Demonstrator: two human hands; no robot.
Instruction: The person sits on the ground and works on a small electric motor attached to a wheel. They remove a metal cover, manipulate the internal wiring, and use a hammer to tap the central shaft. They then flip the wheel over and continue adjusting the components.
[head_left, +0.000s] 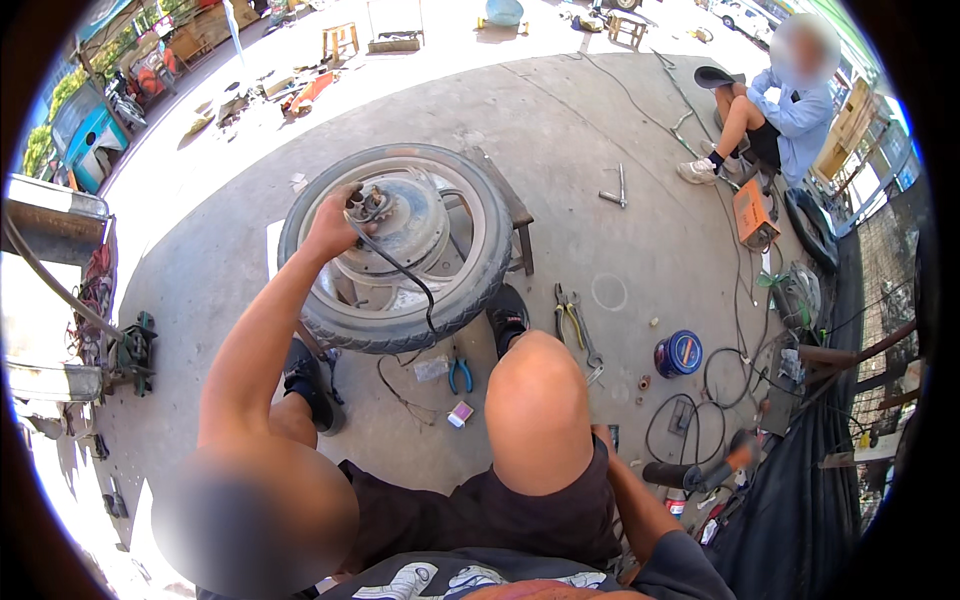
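Note:
A motor wheel (409, 240) with a black tyre and a wide grey hub lies on its side in front of me, propped on a low stand (497, 185). My left hand (335, 225) is closed at the hub's centre, on a black cable (405, 270) that runs from the axle across the rim. The axle end with its nut (376, 198) shows just beyond my fingers. Beside my raised knee, my right hand (606, 442) hangs low; the knee hides its fingers, so what they hold, if anything, is not visible.
Blue-handled pliers (460, 376), a small box (460, 414), yellow-handled pliers (572, 312) and a wrench (592, 350) lie near my feet. Rightward are a blue tub (679, 354), looped cables (722, 405) and an orange machine (755, 214). A person (790, 120) sits at the far right.

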